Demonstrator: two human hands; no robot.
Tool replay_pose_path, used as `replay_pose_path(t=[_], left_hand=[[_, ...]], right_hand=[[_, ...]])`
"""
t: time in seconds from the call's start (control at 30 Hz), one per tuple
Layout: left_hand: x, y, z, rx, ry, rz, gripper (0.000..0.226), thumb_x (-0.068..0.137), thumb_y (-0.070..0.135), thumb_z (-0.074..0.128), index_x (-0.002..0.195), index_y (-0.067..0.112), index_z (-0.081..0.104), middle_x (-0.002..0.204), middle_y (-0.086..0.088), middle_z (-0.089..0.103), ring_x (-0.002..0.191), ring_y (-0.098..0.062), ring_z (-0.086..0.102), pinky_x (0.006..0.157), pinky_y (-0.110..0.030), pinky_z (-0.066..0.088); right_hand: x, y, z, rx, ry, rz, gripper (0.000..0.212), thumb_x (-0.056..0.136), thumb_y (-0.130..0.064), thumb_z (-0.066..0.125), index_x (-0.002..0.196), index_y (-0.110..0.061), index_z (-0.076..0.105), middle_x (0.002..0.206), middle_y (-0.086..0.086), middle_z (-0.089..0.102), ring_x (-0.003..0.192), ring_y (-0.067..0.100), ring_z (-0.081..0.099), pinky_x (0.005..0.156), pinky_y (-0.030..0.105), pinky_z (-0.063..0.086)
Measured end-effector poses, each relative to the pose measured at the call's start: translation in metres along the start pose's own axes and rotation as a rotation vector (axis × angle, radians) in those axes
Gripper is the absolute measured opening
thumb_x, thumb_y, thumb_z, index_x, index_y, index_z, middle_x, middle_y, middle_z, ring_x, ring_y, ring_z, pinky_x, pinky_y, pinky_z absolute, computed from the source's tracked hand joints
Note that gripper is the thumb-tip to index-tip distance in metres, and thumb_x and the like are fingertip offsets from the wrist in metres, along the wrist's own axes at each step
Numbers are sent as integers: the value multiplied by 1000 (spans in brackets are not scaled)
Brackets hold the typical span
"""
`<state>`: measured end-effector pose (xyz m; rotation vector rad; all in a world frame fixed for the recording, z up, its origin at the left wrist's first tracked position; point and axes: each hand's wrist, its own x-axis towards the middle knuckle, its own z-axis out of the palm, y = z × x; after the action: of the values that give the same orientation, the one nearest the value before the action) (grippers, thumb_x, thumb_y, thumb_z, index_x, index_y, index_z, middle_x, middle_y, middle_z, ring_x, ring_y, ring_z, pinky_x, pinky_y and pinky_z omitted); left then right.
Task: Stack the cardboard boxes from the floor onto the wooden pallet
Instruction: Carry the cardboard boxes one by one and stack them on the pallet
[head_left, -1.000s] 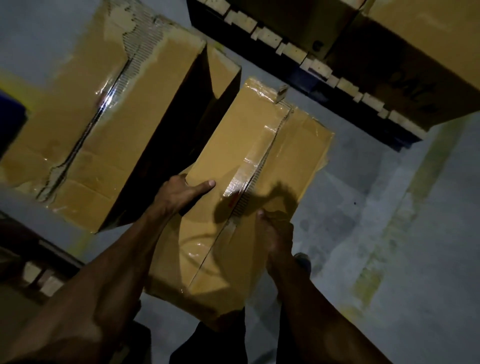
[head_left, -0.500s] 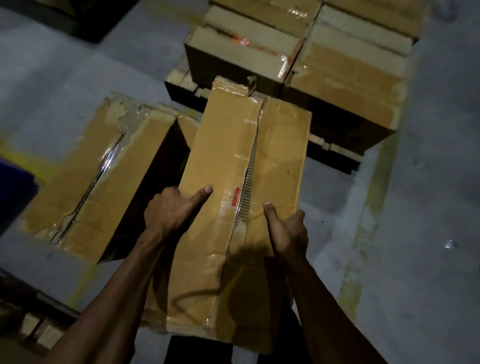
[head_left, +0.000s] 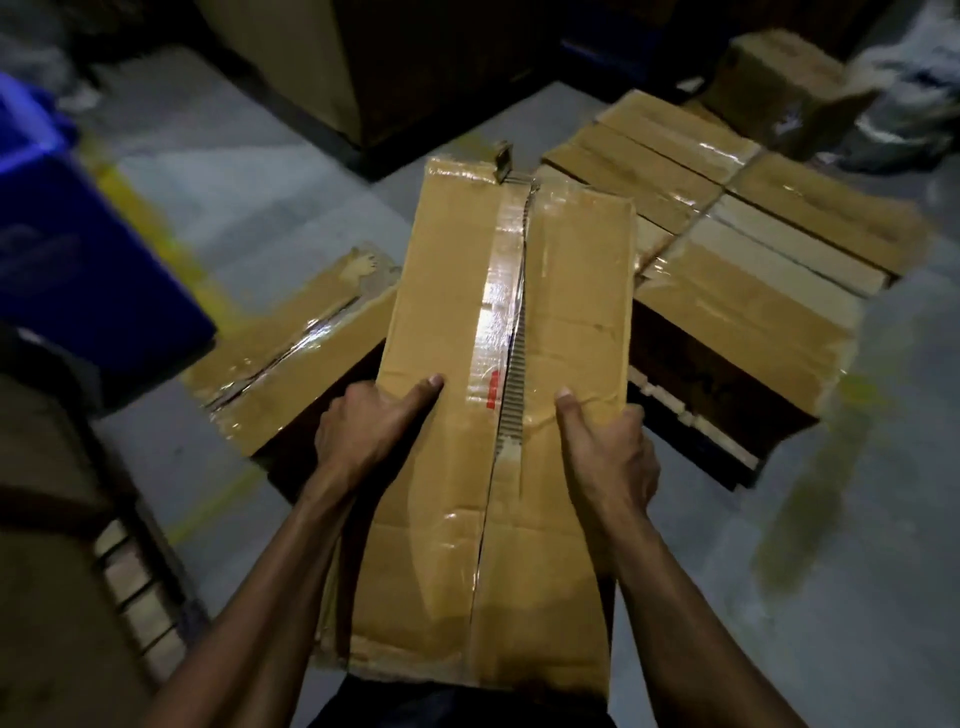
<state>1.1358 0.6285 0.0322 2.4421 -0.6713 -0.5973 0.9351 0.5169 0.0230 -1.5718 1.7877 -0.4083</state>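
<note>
Gripping a long cardboard box (head_left: 457, 332) by its two long sides, the left hand (head_left: 363, 431) and the right hand (head_left: 608, 457) each lay a thumb flat on its taped top while the fingers curl down over the edge, so the box hangs in the air before the person, its far end over the near edge of the wooden pallet (head_left: 691, 421). Below it to the left another box (head_left: 291, 374) lies on the grey floor (head_left: 249, 208), and several taped boxes (head_left: 737, 291) already cover the pallet, with a blue bin (head_left: 78, 260) standing at far left.
</note>
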Motion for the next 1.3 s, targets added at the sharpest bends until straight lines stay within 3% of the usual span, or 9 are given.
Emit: replay_pose_path(t=[0.07,0.17,0.27,0.47,0.7,0.9,1.03,1.13,1.3], left_hand=[[-17,-3,-16,-29,86,-42,80,71,91,46,60,13,59,60,-2,63,60,-28,63,54,-29,40],[-41,-18,-43,-107,173,-96,77,72,90,45,68,15,64,63,-1,65,61,-26,63,60,-33,50],[-57,-38,-68,-141,275,-137,71,76,87,48,64,17,58,61,-2,61,62,-28,62,58,-32,46],[-65,-92,-126,-193,400,-212,67,83,78,53,71,13,64,67,-8,64,63,-28,61,62,-35,49],[-19,-184,-200,-241,395,-248,63,81,81,51,68,20,58,66,0,60,62,-23,59,55,-28,40],[31,-239,-261,-212,358,-279,75,74,91,47,78,18,66,75,-3,68,70,-27,66,71,-42,58],[68,-253,-289,-321,327,-276,58,80,80,55,85,24,69,83,4,71,77,-20,67,75,-37,56],[110,-267,-302,-383,317,-270,67,69,88,57,83,23,72,83,2,74,79,-25,71,79,-48,59],[200,-278,-322,-463,267,-298,79,55,95,62,92,26,74,89,3,77,84,-26,74,81,-52,59]], right_hand=[[-8,-14,-4,0,-33,-85,75,83,-73,53,125,-11,45,114,12,59,101,32,57,79,37,43],[-27,-37,-1,-10,-105,-199,74,84,-72,53,125,-11,44,111,10,56,96,29,54,76,34,36],[-47,-59,11,-12,-172,-302,75,84,-72,53,126,-11,43,109,8,54,97,27,53,79,35,39],[-94,-108,64,5,-263,-452,70,85,-69,56,126,-14,42,106,3,50,101,26,54,80,35,40],[-153,-175,155,-63,-292,-482,57,86,-69,53,107,-19,35,99,2,46,90,20,46,76,33,36],[-189,-229,218,-57,-290,-456,69,87,-69,54,125,-11,43,100,2,47,94,22,51,76,32,37],[-187,-264,253,-71,-282,-473,74,86,-71,52,127,-11,42,102,6,56,91,23,53,75,33,41],[-175,-296,279,-79,-269,-477,75,86,-72,51,128,-11,42,102,6,55,90,22,50,75,33,40],[-141,-353,330,-92,-229,-474,76,86,-72,51,128,-8,44,108,10,60,92,25,53,75,33,37]])
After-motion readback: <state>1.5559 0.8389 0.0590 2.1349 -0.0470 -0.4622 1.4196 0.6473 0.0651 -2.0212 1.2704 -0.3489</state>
